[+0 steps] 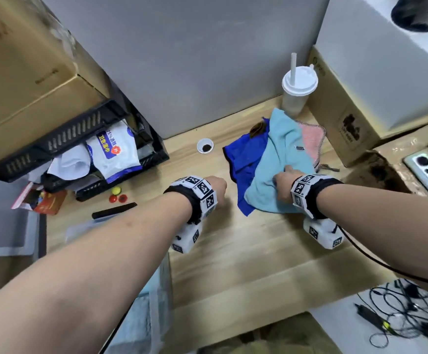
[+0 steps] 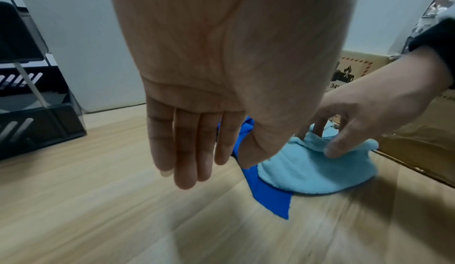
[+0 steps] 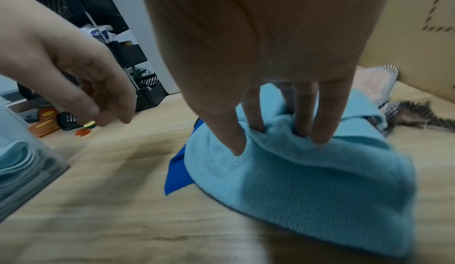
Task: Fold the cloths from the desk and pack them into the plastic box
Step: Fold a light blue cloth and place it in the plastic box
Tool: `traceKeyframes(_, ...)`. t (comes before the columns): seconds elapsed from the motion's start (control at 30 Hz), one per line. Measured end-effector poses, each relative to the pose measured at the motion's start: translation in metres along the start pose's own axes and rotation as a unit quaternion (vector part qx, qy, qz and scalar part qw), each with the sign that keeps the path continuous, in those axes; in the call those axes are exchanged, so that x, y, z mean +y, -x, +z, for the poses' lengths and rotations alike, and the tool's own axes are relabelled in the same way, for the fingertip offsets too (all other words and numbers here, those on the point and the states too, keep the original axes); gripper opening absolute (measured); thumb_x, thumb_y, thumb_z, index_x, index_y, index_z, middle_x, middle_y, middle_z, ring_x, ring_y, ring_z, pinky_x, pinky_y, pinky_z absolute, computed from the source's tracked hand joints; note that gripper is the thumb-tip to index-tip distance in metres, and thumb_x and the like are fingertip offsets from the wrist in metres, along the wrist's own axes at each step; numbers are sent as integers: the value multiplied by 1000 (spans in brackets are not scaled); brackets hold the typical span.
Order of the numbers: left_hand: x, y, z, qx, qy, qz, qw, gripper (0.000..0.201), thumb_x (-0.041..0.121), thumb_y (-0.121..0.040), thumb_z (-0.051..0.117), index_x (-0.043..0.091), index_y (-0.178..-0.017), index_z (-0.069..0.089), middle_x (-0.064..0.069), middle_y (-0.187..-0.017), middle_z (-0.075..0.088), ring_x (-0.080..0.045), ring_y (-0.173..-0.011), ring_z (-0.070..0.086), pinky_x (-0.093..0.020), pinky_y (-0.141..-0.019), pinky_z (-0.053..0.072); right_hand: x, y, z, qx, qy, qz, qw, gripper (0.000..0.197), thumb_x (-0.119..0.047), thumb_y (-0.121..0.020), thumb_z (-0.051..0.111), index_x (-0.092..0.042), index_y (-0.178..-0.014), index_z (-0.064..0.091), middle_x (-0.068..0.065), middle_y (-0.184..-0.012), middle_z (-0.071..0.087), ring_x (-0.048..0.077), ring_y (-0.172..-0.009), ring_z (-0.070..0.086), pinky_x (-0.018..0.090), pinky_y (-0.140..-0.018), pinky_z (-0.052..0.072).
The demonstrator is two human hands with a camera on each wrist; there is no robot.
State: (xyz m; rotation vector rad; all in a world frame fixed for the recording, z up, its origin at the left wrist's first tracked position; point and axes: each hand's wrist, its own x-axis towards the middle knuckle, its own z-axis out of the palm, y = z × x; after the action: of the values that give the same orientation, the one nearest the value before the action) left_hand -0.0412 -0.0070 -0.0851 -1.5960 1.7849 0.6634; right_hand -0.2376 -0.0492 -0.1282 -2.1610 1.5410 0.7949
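A light blue cloth (image 1: 279,159) lies bunched on the wooden desk (image 1: 246,251), on top of a dark blue cloth (image 1: 246,154) and a pink cloth (image 1: 310,141). My right hand (image 1: 282,178) pinches a raised fold near its front edge, thumb and fingers dug into the pile (image 3: 270,137). To the left of the cloths my left hand (image 1: 220,190) hovers above the desk with relaxed fingers (image 2: 187,171) and holds nothing. The clear plastic box (image 1: 162,277) stands at the desk's near left under my left forearm. A folded light blue cloth shows through its wall (image 3: 37,171).
A black slotted basket (image 1: 80,139) with wipe packs sits at the back left. A lidded cup with a straw (image 1: 297,90) and a cardboard box (image 1: 348,123) stand behind the cloths. A small white cap (image 1: 205,145), red and yellow pieces (image 1: 117,195), phones (image 1: 424,167) and cables (image 1: 412,315) lie around.
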Motion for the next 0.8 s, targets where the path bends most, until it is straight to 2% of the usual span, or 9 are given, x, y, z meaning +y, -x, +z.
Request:
traceKeyframes(0.17,-1,1,7,-24,15,-5,1000,28,13,-88,52,9,-63,39,-4,-61,41,-20,-52,35,-28,-46,29,-6,-2,-13,102,-2,-30,994,15,-11,-84,56,-10,-96,66,12,-103,65,32,-95,66,33,-76,51)
traceKeyframes(0.27,-4,3,4,-4,56,-9,998,13,22,-89,56,13,-96,50,-6,-89,55,-24,-76,53,-30,-62,41,-18,-3,-23,178,-128,-77,973,10,-18,-81,57,-22,-73,61,6,-84,68,29,-78,61,31,-75,50)
traceKeyframes(0.37,-9,4,1,63,160,13,985,51,36,-79,68,12,-117,44,-6,-102,61,-26,-88,61,-31,-68,46,-39,3,-37,170,-325,-113,923,13,-22,-74,65,-26,-67,54,-9,-67,58,17,-68,56,29,-68,49)
traceKeyframes(0.5,-15,18,-11,127,337,65,931,82,56,-55,88,20,-114,42,7,-99,63,-4,-89,64,-28,-78,55,-69,9,-69,103,-572,-81,810,15,-11,-78,65,-22,-75,55,-3,-60,53,11,-53,47,24,-54,40)
traceKeyframes(0.6,-23,36,-23,143,443,105,879,53,29,-70,88,33,-102,45,16,-92,61,21,-78,60,-4,-71,48,-85,13,-89,81,-633,-75,766,10,-12,-69,66,-20,-73,62,1,-67,62,19,-67,59,28,-68,51)
traceKeyframes(0.63,-28,38,-25,149,460,90,871,57,33,-68,89,31,-107,47,14,-94,64,17,-82,62,-9,-74,51,-89,16,-96,69,-642,-85,759,10,-11,-69,66,-20,-72,63,3,-68,62,21,-68,59,31,-68,52)
traceKeyframes(0.7,-40,45,-27,167,434,43,884,71,41,-61,86,23,-120,50,7,-98,68,-5,-91,68,-22,-73,56,-98,22,-108,19,-687,-109,718,12,-2,-82,60,-14,-79,61,6,-65,56,21,-56,55,28,-53,49)
traceKeyframes(0.77,-55,54,-30,183,390,7,902,35,21,-71,72,17,-103,57,6,-83,63,-13,-78,63,-18,-57,46,-104,27,-115,-20,-714,-122,689,16,4,-89,48,-8,-91,57,8,-69,57,19,-50,58,28,-48,54)
traceKeyframes(0.8,-62,65,-34,190,389,-10,901,17,13,-77,65,18,-91,58,6,-76,59,-13,-71,58,-20,-53,41,-106,26,-116,1,-679,-134,722,20,7,-89,46,-9,-97,56,7,-73,59,18,-53,60,29,-52,55)
